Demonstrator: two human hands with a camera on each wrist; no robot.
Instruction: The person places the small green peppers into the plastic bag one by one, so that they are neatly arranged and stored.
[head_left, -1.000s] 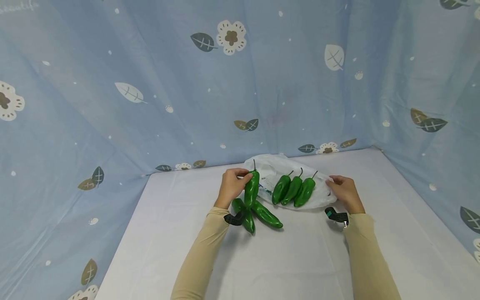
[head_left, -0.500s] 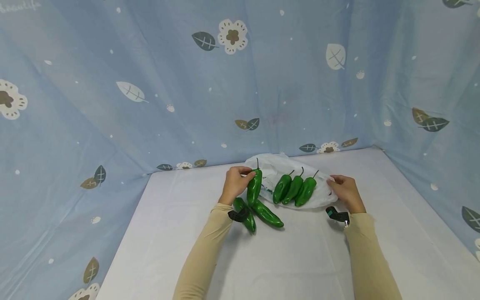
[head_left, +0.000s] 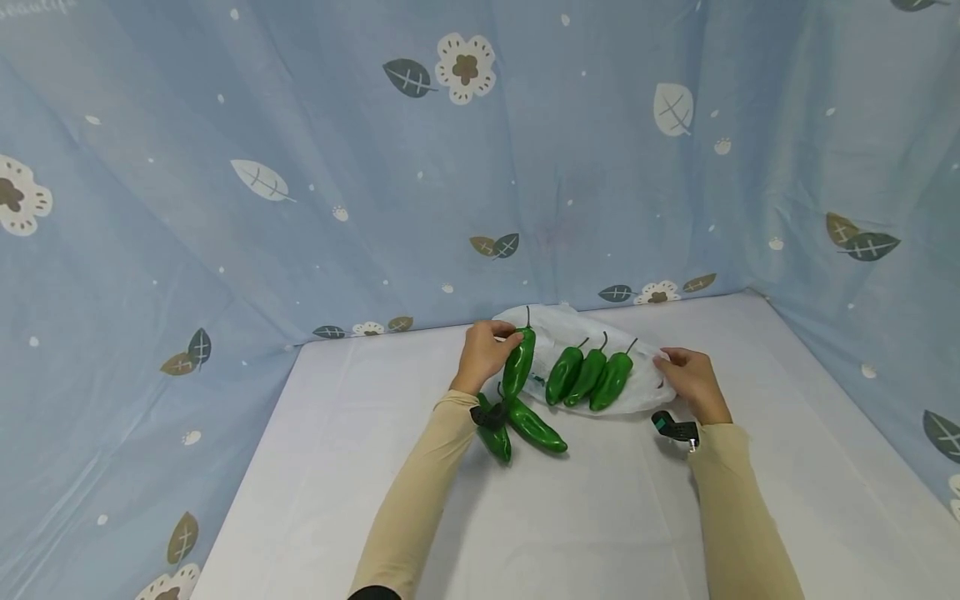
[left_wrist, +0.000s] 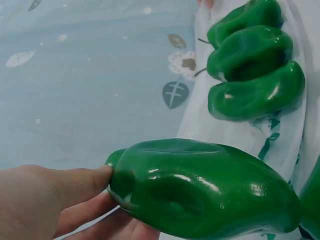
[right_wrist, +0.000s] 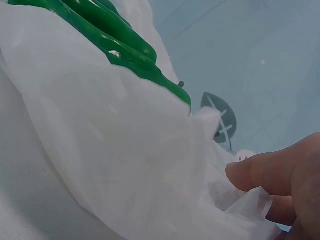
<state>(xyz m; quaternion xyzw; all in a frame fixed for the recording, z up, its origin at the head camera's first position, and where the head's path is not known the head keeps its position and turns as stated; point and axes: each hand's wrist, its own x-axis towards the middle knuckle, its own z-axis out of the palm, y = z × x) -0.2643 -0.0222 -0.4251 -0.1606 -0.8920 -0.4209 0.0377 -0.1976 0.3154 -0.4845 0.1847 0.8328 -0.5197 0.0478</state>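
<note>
My left hand [head_left: 483, 354] pinches a glossy green pepper [head_left: 519, 364] near its stem end, thumb on one side and fingers on the other. In the left wrist view that pepper [left_wrist: 200, 187] fills the lower middle. It overlaps the left part of a white plastic bag [head_left: 645, 392] in the head view. Three green peppers [head_left: 588, 377] lie side by side on the bag, stems pointing away. At the bag's right end my right hand [head_left: 693, 383] pinches the plastic, seen crumpled between thumb and fingers in the right wrist view.
Two more green peppers lie on the white table [head_left: 570, 517] by the left wrist; one pepper [head_left: 536, 425] slants right, the other pepper [head_left: 496, 443] is partly behind the wrist camera [head_left: 487, 415]. A blue patterned curtain [head_left: 375, 167] hangs along the back and sides.
My left hand has moved right and slightly away with the pepper, which now overlaps the bag more. The right hand keeps its hold at nearly the same spot.
</note>
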